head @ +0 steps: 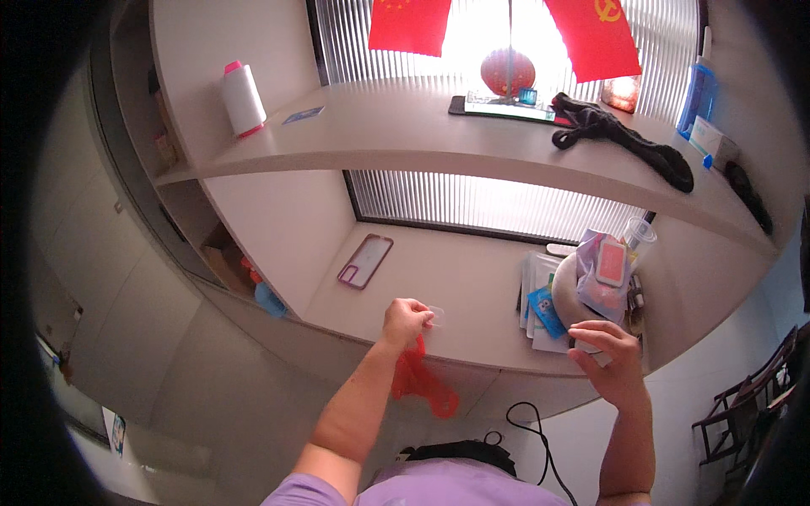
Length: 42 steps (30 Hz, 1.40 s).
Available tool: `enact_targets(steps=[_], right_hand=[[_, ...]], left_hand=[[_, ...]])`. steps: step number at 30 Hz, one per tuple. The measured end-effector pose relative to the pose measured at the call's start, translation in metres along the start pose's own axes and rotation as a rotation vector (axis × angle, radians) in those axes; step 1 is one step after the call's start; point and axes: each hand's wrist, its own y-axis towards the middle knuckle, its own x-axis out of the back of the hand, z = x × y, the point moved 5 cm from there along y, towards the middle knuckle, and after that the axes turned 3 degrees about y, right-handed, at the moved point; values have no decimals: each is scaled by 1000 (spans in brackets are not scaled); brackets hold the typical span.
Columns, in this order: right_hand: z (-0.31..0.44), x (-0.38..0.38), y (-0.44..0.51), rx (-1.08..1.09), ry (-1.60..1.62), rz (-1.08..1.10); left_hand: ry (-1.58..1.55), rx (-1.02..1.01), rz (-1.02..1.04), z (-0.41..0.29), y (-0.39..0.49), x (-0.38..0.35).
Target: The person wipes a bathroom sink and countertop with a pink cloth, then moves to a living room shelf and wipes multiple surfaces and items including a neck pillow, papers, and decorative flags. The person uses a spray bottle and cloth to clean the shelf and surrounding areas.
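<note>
My left hand (405, 321) is above the front of the lower shelf, its fingers pinched on a small clear plastic piece (436, 316). A thin red plastic bag (417, 379) hangs from the same hand, past the shelf's front edge. My right hand (609, 357) holds nothing; its thumb and fingers are apart beside a pile at the shelf's right end. In that pile are a blue packet (547, 312), flat white packets (530, 300), a rounded pale object (565, 288) and a purple pack (591, 278) with a pink lid (612, 261).
A clear phone case (367, 260) with a purple rim lies left on the lower shelf (455, 272). Above juts the upper shelf (392, 133), bearing a white bottle (244, 101), dark cloth straps (623, 136) and a flag stand (506, 104). A black cable (539, 430) dangles below.
</note>
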Motion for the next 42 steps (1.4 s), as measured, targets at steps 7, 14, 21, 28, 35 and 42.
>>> enact_targets(steps=[7, 14, 21, 28, 35, 42], right_hand=[[37, 40, 2, 43, -55, -100], [65, 64, 8, 84, -179, -213], [106, 95, 16, 181, -428, -389], [130, 121, 108, 181, -714, -227], [72, 90, 227, -30, -353, 427], [48, 102, 188, 305, -568, 533]], left_hand=[[127, -21, -147, 14, 18, 66], [354, -73, -304, 33, 19, 88], [374, -259, -251, 8, -21, 98], [261, -356, 27, -63, -87, 67], [356, -629, 192, -91, -102, 27], [218, -635, 354, -101, -105, -29]])
